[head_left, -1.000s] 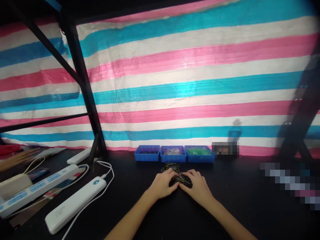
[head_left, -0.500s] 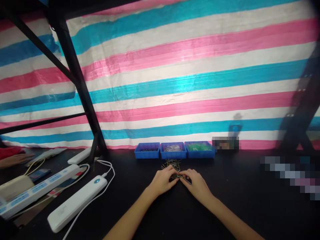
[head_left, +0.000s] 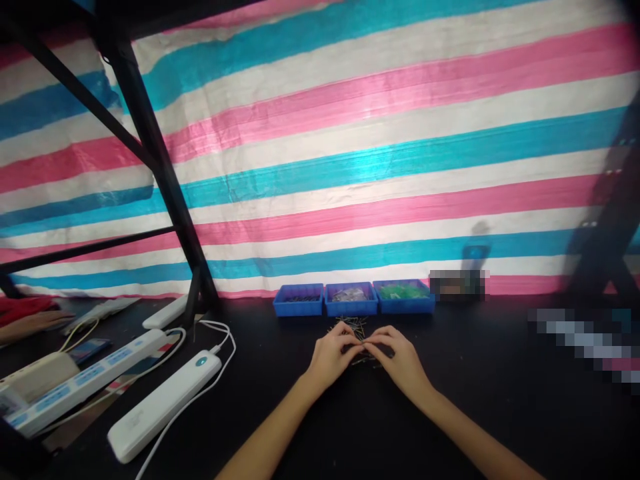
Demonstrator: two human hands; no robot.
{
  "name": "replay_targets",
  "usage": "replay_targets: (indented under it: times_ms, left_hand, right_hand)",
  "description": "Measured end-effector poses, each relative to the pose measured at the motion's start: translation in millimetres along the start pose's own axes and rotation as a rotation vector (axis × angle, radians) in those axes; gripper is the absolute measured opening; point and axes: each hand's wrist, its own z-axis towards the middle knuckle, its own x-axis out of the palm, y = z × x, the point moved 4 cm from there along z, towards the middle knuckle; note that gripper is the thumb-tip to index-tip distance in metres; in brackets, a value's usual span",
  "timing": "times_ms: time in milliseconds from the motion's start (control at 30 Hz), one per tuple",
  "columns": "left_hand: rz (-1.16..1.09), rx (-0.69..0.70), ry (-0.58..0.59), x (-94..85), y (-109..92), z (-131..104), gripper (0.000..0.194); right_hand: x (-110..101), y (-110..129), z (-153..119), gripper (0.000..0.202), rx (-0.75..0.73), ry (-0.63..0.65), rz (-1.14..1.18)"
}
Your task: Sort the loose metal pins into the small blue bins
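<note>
Big stuff first: striped sheet (head_left: 350, 147) spanned the back, 12 o'clock, w/ the black table (head_left: 370, 427) in front. Power strip (head_left: 95, 380) and white power bank (head_left: 165, 407) lay btwn 8 and 9 from the hands.

Now the action! Left hand (head_left: 331, 358) and right hand (head_left: 403, 363) met mid-table, fingers (head_left: 383, 339) of each pinched together, tips abt. touching; couldn't tell if a pc. sat in them, too small. Co-worker's hand (head_left: 37, 327) rested way off at 9.

Three blue trays past them, all w/ contents: left tray (head_left: 299, 310), dark bits, 10 o'clock; middle tray (head_left: 351, 309), whitish bits, 12; right tray (head_left: 407, 307), green bits, approx. 1.

Smallest: thin pieces (head_left: 357, 325) on the table, a heap just past the fingers at 11, a few more under them at 6. How far along? Partway at best, I'd judge: pcs. out & under the hands, but plenty lay loose, criss-crossed, no neat bundle showing.
</note>
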Motion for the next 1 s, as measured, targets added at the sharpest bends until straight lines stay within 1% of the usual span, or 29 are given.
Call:
replay_targets:
  times_ms: [133, 300, 467, 633, 700, 867, 1000]
  left_hand:
    - [-0.161, -0.052, -0.086, 4.3, 4.0, 2.8, 0.024]
    - [-0.379, -0.081, -0.118, 11.8, 7.7, 5.6, 0.023]
    - [-0.474, -0.098, -0.155, 12.2, 8.6, 4.6, 0.021]
    - [-0.519, -0.149, -0.207, 7.8, 7.6, 5.2, 0.025]
    - [-0.546, -0.165, -0.201, 8.2, 7.5, 5.9, 0.027]
    - [-0.658, -0.2, -0.141, 14.8, 11.9, 6.2, 0.03]
    - [-0.654, -0.199, -0.171, 14.1, 15.1, 5.8, 0.027]
  right_hand:
    - [-4.5, 1.0, 1.0, 0.023, 0.018, -0.053, 0.035]
    - [-8.9, 5.0, 0.4, 0.027, 0.038, -0.079, 0.094]
    - [-8.1, 9.4, 0.2, 0.029, 0.018, -0.093, 0.171]
    - [-7.4, 9.2, -0.5, 0.029, 0.036, -0.123, 0.198]
    - [-7.6, 9.6, -1.0, 0.029, 0.039, -0.119, 0.2]
    - [-6.9, 14.4, -2.5, 0.031, 0.015, -0.078, 0.184]
    - [-4.9, 18.2, -3.1, 0.033, 0.01, -0.039, 0.166]
